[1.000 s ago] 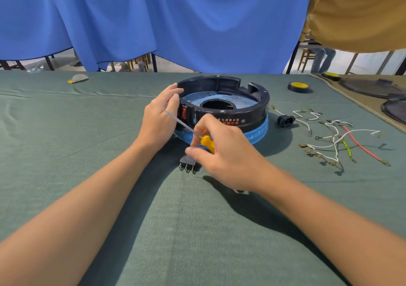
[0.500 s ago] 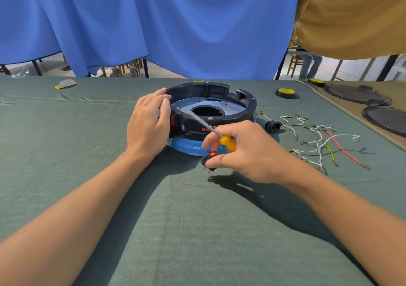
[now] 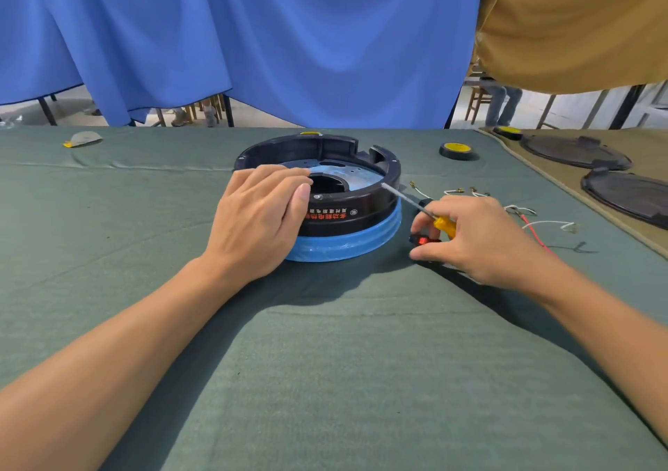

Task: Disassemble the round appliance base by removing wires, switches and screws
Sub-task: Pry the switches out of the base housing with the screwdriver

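Note:
The round appliance base, black on top with a blue lower ring, sits in the middle of the green cloth. My left hand rests flat on its near left rim, fingers together over the top. My right hand is just right of the base, low over the cloth. It holds a yellow-handled screwdriver whose shaft points up-left toward the rim, and its fingertips also pinch a small black switch with a red rocker. Loose white, red and yellow wires lie behind that hand, partly hidden.
Two black round covers lie on a tan cloth at the far right. A roll of tape with a yellow core sits behind the base. A small grey scrap lies far left. Blue curtain hangs beyond the table's far edge.
My right hand has carried the screwdriver and the switch from the base's front to its right side. My left hand has turned the base and now lies flat on the rim.

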Available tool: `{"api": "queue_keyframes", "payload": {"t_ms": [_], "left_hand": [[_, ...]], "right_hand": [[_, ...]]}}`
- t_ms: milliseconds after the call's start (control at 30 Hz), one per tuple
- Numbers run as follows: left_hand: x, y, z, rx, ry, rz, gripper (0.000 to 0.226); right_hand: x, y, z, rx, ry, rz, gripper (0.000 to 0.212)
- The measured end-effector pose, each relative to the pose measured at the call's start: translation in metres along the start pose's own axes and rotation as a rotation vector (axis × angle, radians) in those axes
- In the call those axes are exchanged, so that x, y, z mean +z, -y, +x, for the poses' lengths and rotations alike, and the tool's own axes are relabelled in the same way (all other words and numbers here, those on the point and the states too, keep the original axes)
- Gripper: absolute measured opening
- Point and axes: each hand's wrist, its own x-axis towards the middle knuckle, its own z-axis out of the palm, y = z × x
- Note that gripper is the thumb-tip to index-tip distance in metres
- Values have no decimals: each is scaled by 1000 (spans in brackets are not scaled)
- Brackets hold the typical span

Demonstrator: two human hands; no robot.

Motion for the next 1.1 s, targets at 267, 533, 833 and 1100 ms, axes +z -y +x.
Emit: {"api": "queue_keyframes", "payload": {"t_ms": [267, 533, 833, 1100], "left_hand": [[-1, 0, -1, -15, 0, -11, 38], [-3, -1, -3, -52, 43, -22, 37], [-5, -2, -2, -80, 72, -26, 36], [-4, -2, -2, -83, 71, -27, 36]], "right_hand": [[-15, -9, -3, 54, 12, 125, 18], [-4, -16, -1, 58, 119, 12, 26], [-2, -20, 1, 61, 84, -47, 33], [-2, -16, 4, 2, 100, -25, 35]]}}
